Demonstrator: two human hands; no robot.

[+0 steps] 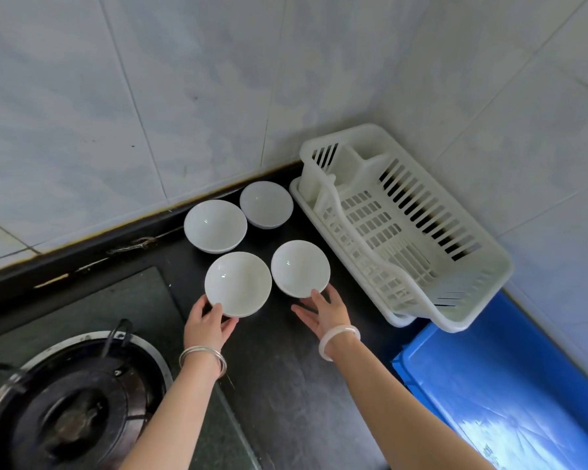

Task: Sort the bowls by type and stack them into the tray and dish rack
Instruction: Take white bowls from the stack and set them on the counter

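Four white bowls sit upright, mouths up, on the dark counter (pixel 279 361) left of the white dish rack (pixel 401 232), whose long axis runs far-left to near-right; the left hand (pixel 207 325) cups the near-left bowl (pixel 238 283), and the right hand (pixel 323 312), fingers spread, touches the near-right bowl (pixel 300 268).

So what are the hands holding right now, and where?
The left hand grips the near-left bowl at its near rim. The right hand only touches the near-right bowl's near edge, fingers spread.
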